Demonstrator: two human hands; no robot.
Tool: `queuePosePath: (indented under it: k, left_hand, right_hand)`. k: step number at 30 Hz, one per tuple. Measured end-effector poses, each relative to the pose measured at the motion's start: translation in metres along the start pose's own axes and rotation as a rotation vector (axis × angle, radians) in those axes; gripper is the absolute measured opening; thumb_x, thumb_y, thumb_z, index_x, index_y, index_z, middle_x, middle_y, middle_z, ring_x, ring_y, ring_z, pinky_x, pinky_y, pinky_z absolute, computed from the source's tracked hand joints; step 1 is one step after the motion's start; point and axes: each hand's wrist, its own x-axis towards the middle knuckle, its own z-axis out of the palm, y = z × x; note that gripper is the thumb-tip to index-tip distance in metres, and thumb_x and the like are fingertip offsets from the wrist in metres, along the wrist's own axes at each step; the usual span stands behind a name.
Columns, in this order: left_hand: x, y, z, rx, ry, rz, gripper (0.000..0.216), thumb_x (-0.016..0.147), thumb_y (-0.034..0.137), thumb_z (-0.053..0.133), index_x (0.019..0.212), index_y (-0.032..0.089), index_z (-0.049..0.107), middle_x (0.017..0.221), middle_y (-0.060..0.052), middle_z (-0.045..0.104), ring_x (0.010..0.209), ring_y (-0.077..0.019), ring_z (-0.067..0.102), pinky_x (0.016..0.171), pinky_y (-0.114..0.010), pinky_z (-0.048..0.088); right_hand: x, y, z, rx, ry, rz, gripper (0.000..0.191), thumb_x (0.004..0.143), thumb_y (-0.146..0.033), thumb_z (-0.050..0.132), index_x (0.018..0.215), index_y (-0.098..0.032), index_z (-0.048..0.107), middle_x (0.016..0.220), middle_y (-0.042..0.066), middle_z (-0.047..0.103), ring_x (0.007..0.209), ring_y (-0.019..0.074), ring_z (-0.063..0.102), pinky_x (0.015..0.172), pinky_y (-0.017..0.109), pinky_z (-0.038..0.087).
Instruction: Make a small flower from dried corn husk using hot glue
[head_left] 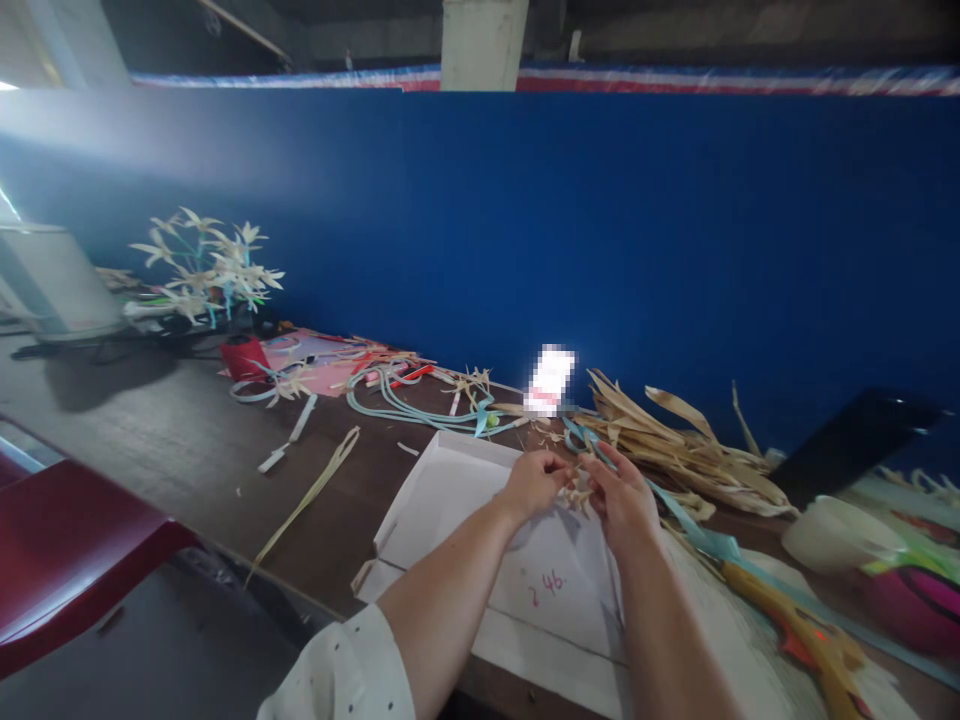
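Above an opened white cardboard box (435, 500), my left hand (536, 488) and my right hand (624, 500) meet with fingers pinched together. Between them is a small pale husk flower (576, 497), its curled strips hanging below the fingertips. Both hands seem to grip it near its top; the exact hold is partly hidden by the fingers. Just beyond my right hand lies a pile of dried corn husks (675, 455). A light-blue ribbon (694, 530) runs beside the right wrist.
A yellow glue gun (795, 625) lies at right, near a whitish bowl (840, 535). Behind the box are a bright phone (551, 380) and coiled blue cord (397, 412). Husk flowers (217, 265) stand at left, with a red spool (244, 358) nearby. A blue partition (480, 220) backs the table.
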Motion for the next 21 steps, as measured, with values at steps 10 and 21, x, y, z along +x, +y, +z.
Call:
queuePosePath:
  k: [10,21]
  left_hand:
    - [0.0006,-0.0016,0.001,-0.067,-0.001,0.004,0.021,0.075,0.031,0.061,0.081,0.013,0.07,0.074,-0.004,0.069,0.065,-0.0126,0.058,0.063,-0.022,0.043]
    - [0.0012,-0.0022,0.0018,-0.047,0.015,-0.011,0.019,0.075,0.029,0.059,0.08,0.013,0.068,0.073,-0.003,0.068,0.062,-0.0105,0.054,0.06,-0.021,0.04]
  right_hand:
    - [-0.0001,-0.0026,0.0001,0.056,0.0,0.054,0.057,0.056,-0.044,0.081,0.103,-0.018,0.061,0.09,0.005,0.068,0.045,0.0042,0.045,0.031,0.014,0.024]
    - [-0.0008,0.0013,-0.0004,0.009,-0.006,-0.005,0.064,0.047,-0.03,0.086,0.104,-0.017,0.061,0.06,-0.006,0.053,0.043,0.0038,0.038,0.032,0.013,0.023]
